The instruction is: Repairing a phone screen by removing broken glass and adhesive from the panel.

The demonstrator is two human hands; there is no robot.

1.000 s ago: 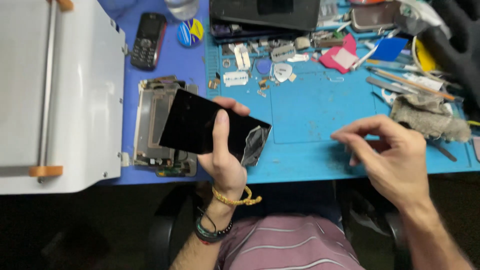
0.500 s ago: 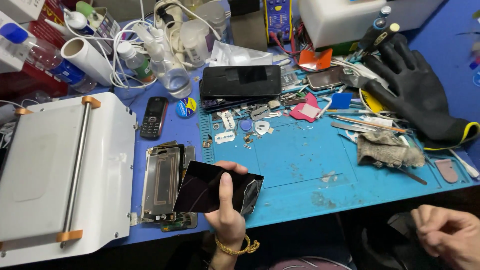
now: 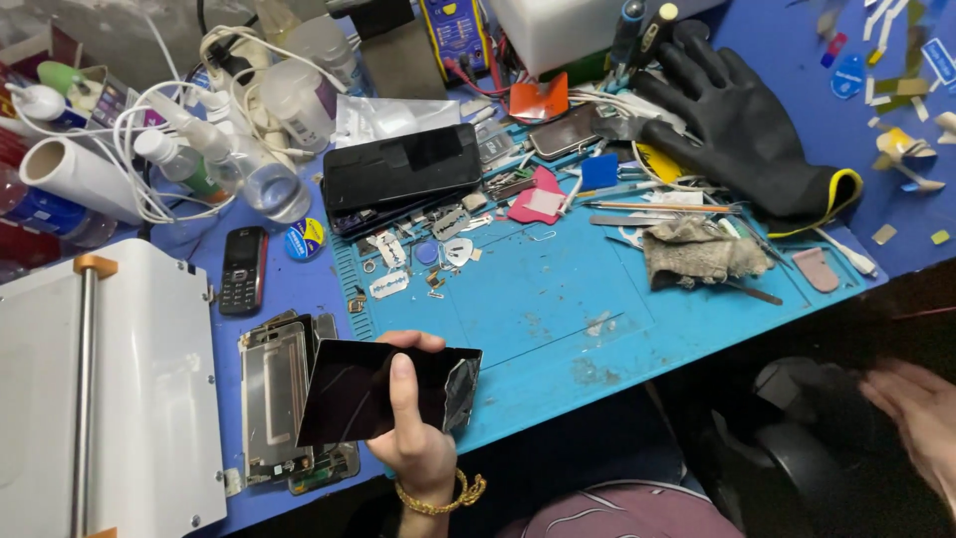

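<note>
Blurred right hand, cut off at edge

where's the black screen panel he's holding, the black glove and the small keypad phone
black screen panel (image 3: 349,394), head view, middle of the dark glass face
black glove (image 3: 737,134), head view, on the palm
small keypad phone (image 3: 242,270), head view, on the keypad

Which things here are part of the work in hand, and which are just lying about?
In hand: left hand grips the black screen panel; opened phone frame lies beside it; right hand hangs empty off the bench.

Lying about: black glove, grey rag, keypad phone, dark tablet.
</note>
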